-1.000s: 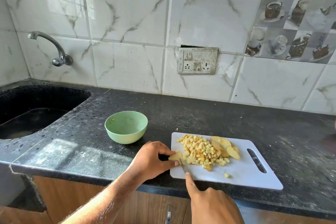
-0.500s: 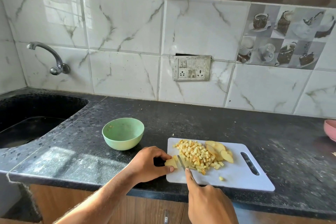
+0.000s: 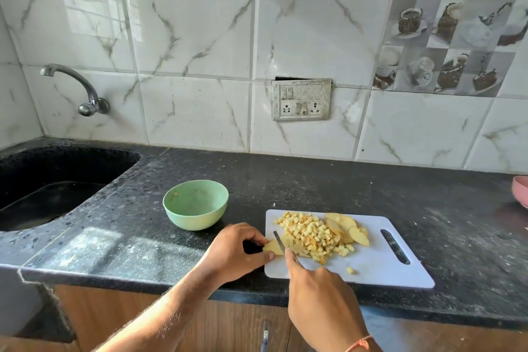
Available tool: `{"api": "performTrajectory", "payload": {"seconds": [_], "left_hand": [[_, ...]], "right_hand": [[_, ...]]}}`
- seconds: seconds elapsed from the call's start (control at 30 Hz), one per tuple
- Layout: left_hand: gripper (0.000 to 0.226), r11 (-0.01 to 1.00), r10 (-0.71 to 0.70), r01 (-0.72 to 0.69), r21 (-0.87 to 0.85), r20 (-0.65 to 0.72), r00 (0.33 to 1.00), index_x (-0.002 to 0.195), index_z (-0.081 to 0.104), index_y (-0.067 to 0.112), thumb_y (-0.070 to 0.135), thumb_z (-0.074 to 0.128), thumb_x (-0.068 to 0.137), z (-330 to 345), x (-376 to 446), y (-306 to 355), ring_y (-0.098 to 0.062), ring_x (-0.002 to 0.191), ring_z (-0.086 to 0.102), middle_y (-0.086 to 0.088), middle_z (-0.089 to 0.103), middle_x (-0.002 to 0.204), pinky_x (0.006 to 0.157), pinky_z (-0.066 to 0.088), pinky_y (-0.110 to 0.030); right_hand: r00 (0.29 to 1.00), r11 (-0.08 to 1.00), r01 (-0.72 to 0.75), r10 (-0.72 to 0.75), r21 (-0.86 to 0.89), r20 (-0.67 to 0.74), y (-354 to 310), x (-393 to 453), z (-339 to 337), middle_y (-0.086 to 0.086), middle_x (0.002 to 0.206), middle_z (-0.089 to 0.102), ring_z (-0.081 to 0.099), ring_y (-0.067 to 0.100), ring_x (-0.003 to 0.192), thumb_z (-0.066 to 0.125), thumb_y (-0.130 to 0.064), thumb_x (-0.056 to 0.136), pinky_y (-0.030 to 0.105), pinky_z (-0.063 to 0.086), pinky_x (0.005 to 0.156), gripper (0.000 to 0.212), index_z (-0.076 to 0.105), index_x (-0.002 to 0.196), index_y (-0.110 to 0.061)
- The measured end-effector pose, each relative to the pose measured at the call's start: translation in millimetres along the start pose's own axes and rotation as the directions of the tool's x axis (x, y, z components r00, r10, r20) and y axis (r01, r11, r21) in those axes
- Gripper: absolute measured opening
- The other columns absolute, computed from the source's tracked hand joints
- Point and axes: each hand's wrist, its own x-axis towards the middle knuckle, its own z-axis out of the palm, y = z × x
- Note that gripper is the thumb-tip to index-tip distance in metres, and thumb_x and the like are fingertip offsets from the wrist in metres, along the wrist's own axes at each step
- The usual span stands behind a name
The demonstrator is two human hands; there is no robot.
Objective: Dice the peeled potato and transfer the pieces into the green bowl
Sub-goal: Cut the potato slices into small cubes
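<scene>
A black speckled desk (image 3: 357,186) runs under a wall of white marble-look tiles (image 3: 194,37). At the left, a dark sink (image 3: 57,180) is sunk into it, with a curved metal tap (image 3: 83,91) mounted on the wall above. A grubby switch and socket plate (image 3: 301,99) sits mid-wall. Decorative tiles showing cups and desserts (image 3: 451,46) fill the upper right. A pink bowl (image 3: 521,190) is cut off by the right edge. Wooden cabinet fronts (image 3: 228,323) with a metal handle (image 3: 265,337) lie below.
</scene>
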Motion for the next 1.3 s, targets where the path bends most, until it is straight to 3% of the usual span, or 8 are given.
{"api": "performTrajectory", "payload": {"seconds": [0.23, 0.43, 0.53, 0.7, 0.9, 1.07, 1.3], "left_hand": [[0.034, 1.0, -0.019, 0.019, -0.018, 0.007, 1.0, 0.093, 0.08, 0.04, 0.065, 0.081, 0.07, 3.3, 3.7, -4.5, 0.0, 0.093, 0.064, 0.022, 0.069, 0.091, 0.085, 0.053, -0.025], [0.027, 0.999, -0.025, 0.024, -0.033, -0.01, 1.0, 0.089, 0.08, 0.042, 0.061, 0.082, 0.07, 3.6, 4.5, -2.0, 0.0, 0.09, 0.065, 0.019, 0.07, 0.088, 0.082, 0.052, -0.023], [0.028, 0.999, -0.037, 0.037, -0.027, -0.013, 0.999, 0.09, 0.08, 0.04, 0.06, 0.085, 0.071, 3.7, 2.7, -1.7, 0.0, 0.091, 0.064, 0.019, 0.07, 0.089, 0.083, 0.051, -0.021], [0.023, 0.999, -0.034, 0.034, -0.017, -0.007, 0.999, 0.09, 0.082, 0.039, 0.054, 0.089, 0.074, 0.4, 2.5, 1.9, 0.001, 0.091, 0.064, 0.018, 0.07, 0.088, 0.075, 0.045, -0.011], [0.023, 0.998, -0.058, 0.058, -0.024, 0.009, 0.998, 0.091, 0.082, 0.041, 0.054, 0.09, 0.074, -1.9, 0.2, 4.2, 0.0, 0.09, 0.066, 0.019, 0.071, 0.089, 0.075, 0.048, -0.014], [0.025, 0.998, -0.057, 0.057, -0.014, -0.001, 0.998, 0.093, 0.082, 0.039, 0.053, 0.09, 0.074, -2.3, -1.0, 6.0, 0.002, 0.092, 0.065, 0.02, 0.071, 0.09, 0.076, 0.046, -0.01], [0.03, 0.998, -0.054, 0.054, -0.02, -0.03, 0.998, 0.092, 0.082, 0.038, 0.057, 0.089, 0.071, -1.5, -1.8, 5.2, 0.002, 0.091, 0.064, 0.02, 0.07, 0.088, 0.081, 0.049, -0.016]], "right_hand": [[0.998, 0.997, 0.023, -0.018, -0.08, 0.065, -14.5, 10.1, 3.8, 0.009, 0.107, 0.071, 0.065, 0.028, 0.09, 0.038, -0.015, 0.1, 0.033, 0.04, 0.066, 0.07, 0.013, 0.165, -0.027], [0.995, 0.985, 0.053, -0.037, -0.167, 0.093, -16.9, 23.4, 14.1, 0.012, 0.11, 0.07, 0.067, 0.031, 0.1, 0.036, -0.009, 0.099, 0.038, 0.051, 0.075, 0.071, 0.013, 0.165, -0.021], [0.991, 0.987, 0.059, -0.04, -0.147, 0.127, -10.0, 11.8, 13.7, 0.012, 0.113, 0.069, 0.066, 0.03, 0.101, 0.037, -0.011, 0.1, 0.035, 0.045, 0.073, 0.074, 0.005, 0.165, -0.025], [0.957, 0.989, 0.029, 0.014, -0.145, 0.29, -2.0, -11.2, 6.7, 0.015, 0.123, 0.066, 0.065, 0.029, 0.113, 0.042, -0.022, 0.103, 0.037, 0.048, 0.092, 0.08, -0.008, 0.163, -0.035], [0.971, 0.991, 0.014, 0.019, -0.135, 0.239, 12.7, -16.6, 3.7, 0.013, 0.114, 0.068, 0.066, 0.029, 0.106, 0.039, -0.024, 0.104, 0.035, 0.046, 0.082, 0.076, -0.008, 0.162, -0.041], [0.997, 0.995, -0.013, 0.02, -0.097, 0.069, 19.9, -4.4, 8.7, 0.004, 0.085, 0.055, 0.054, 0.026, 0.075, 0.034, -0.02, 0.104, 0.035, 0.043, 0.065, 0.068, 0.006, 0.164, -0.037], [0.999, 0.997, 0.049, -0.049, -0.056, -0.003, 12.9, 1.1, 6.4, -0.001, 0.076, 0.051, 0.055, 0.021, 0.069, 0.035, -0.023, 0.105, 0.036, 0.047, 0.06, 0.068, 0.005, 0.164, -0.038]]}}
